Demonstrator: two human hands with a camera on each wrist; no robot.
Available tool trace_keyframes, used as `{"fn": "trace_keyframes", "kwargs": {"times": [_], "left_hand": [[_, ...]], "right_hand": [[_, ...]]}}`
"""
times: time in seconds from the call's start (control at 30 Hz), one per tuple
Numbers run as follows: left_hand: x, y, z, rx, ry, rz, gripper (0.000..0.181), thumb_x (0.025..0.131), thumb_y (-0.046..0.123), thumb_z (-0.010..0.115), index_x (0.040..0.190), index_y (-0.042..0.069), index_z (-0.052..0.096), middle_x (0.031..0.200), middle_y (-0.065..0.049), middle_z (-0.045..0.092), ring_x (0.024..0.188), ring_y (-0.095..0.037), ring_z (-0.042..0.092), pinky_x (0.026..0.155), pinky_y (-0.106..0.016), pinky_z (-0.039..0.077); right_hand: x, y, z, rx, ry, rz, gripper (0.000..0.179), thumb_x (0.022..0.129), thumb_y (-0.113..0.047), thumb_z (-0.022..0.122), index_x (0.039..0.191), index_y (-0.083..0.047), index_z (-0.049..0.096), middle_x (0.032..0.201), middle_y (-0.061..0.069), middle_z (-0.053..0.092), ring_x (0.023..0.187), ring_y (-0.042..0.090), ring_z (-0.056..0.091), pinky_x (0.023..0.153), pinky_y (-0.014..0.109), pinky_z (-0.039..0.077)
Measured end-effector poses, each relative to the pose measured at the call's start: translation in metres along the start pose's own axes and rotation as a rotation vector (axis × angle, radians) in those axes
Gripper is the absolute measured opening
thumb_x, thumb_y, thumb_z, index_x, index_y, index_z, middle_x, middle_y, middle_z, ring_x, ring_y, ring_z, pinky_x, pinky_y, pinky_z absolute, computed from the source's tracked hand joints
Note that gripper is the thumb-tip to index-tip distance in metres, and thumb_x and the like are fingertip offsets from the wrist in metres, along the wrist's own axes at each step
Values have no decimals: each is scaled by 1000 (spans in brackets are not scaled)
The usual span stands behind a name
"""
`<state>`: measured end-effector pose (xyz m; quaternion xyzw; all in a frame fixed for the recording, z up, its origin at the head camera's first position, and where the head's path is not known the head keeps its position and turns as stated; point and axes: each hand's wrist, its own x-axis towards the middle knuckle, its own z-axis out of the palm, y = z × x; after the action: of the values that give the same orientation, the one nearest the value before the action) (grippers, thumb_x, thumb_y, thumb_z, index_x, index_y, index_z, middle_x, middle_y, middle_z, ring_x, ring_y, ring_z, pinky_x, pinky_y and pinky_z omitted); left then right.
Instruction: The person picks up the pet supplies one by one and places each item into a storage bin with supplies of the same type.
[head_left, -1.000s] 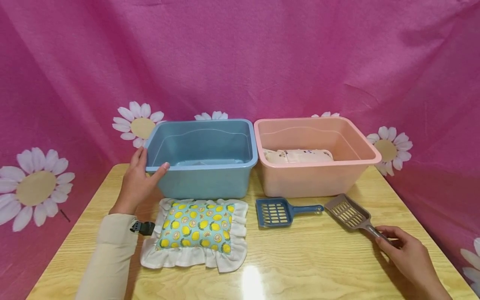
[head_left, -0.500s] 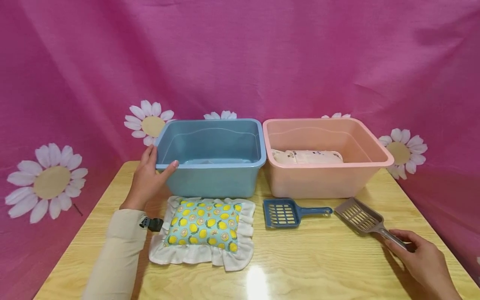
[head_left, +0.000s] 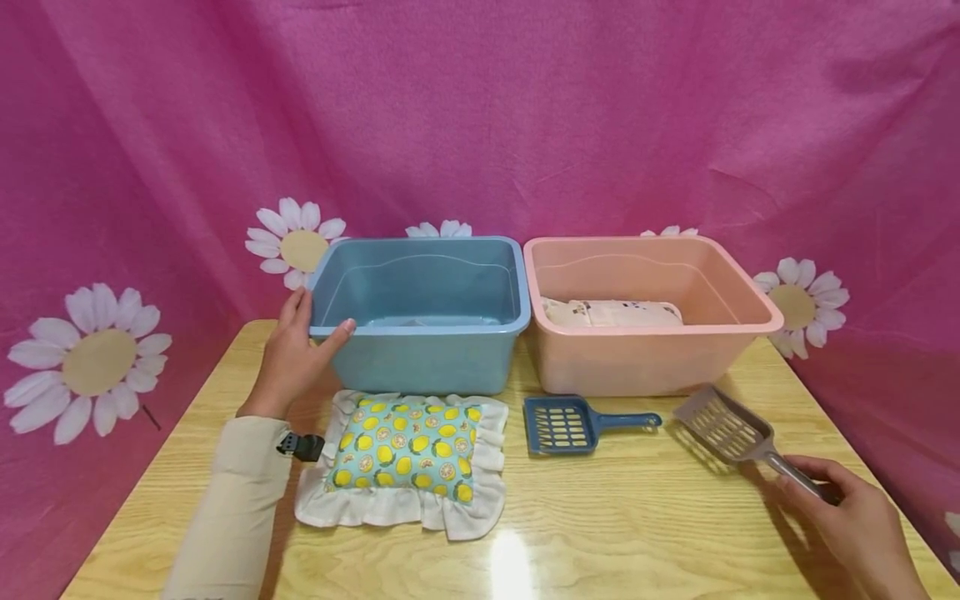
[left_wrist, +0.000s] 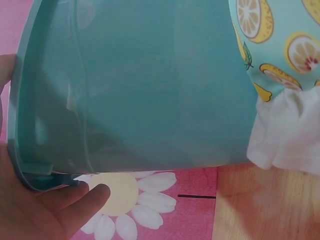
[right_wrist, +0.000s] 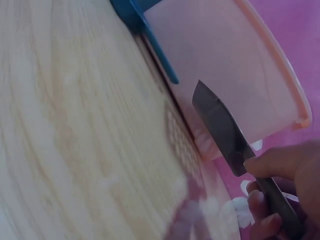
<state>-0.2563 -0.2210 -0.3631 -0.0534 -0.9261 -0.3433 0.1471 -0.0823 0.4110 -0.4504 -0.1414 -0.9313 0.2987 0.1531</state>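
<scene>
My left hand (head_left: 288, 354) grips the front left corner of a blue plastic litter tray (head_left: 420, 362), thumb at the front rim and fingers along the side. The left wrist view shows fingertips (left_wrist: 95, 197) curled under the rim. Near the right edge of the table, my right hand (head_left: 855, 508) holds a grey-brown slotted litter scoop (head_left: 723, 427) by its handle. The scoop is raised off the wood, its shadow falling apart from it in the right wrist view. A blue litter scoop (head_left: 562, 423) lies flat to its left.
A pink litter tray (head_left: 637, 362) stands against the blue one, with a pale printed cloth bundle (head_left: 622, 313) inside. A lemon-print cushion with white frills (head_left: 408, 450) lies before the blue tray. A magenta curtain with daisies (head_left: 480, 125) hangs behind the wooden table (head_left: 600, 533).
The grey-brown scoop has lifted off the table in my right hand. My left hand keeps its grip on the blue tray. The head view has shifted slightly, moving everything rightward in it.
</scene>
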Motion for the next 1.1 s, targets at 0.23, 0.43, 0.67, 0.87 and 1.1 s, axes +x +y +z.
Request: {"fn": "trace_keyframes", "kwargs": {"times": [0.23,0.43,0.67,0.87,1.1], "left_hand": [[0,0,-1,3,-8,-6,96,88,61,55,156,12,9,161,-11,9,137,-45,27,94,-68,38],[-1,-1,-2,20,-7,-13,96,88,61,55,156,10,10,161,-12,9,137,-46,27,95,-69,37],[0,2,-3,14,-11,-2,96,89,59,55,155,7,10,160,-14,9,137,-46,27,94,-69,37],[-1,4,-5,23,-21,-11,96,89,59,55,155,6,10,160,-14,9,137,-47,26,95,-70,36],[-2,6,-5,19,-31,-24,97,88,61,55,155,8,10,161,-13,8,138,-46,25,95,-69,37]], "right_hand": [[-6,-14,0,83,-12,-11,42,87,-33,73,117,-4,66,78,-26,61,62,-1,54,51,18,41],[-9,-27,-1,130,-17,-27,42,87,-32,72,118,-4,65,79,-24,62,59,4,54,45,23,42],[-10,-36,-9,137,-1,-86,39,87,-27,72,119,-4,65,79,-22,62,57,5,50,43,25,38],[-9,-43,-10,177,-6,-96,39,87,-26,73,118,-5,66,83,-27,61,60,2,54,45,22,41],[-10,-46,-9,179,-16,-107,36,87,-25,73,117,-6,67,81,-22,63,58,4,51,43,24,39]]}}
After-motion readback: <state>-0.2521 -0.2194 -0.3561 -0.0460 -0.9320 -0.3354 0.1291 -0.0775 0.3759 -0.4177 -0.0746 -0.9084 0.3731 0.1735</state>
